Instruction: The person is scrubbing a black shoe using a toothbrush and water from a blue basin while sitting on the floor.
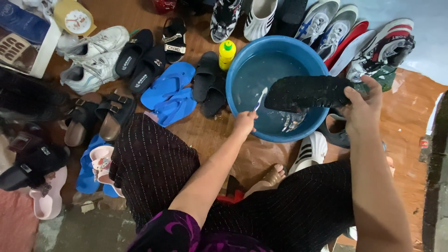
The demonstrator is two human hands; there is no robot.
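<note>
Black wet slipper [308, 92] is hanging over the blue basin [242, 70], right hand [363, 108] fingers clamped on it; left hand [244, 123] fingers are gripping a toothbrush [260, 99].

Top left — a flat box [21, 39], dark blue and brown with a white edge, partly cut off by the frame. Just beside it, a round cream tag [74, 18] with a pale centre. Near the blue basin [238, 65] — a yellow bottle [227, 54], green-capped, upright on the floor.
</note>
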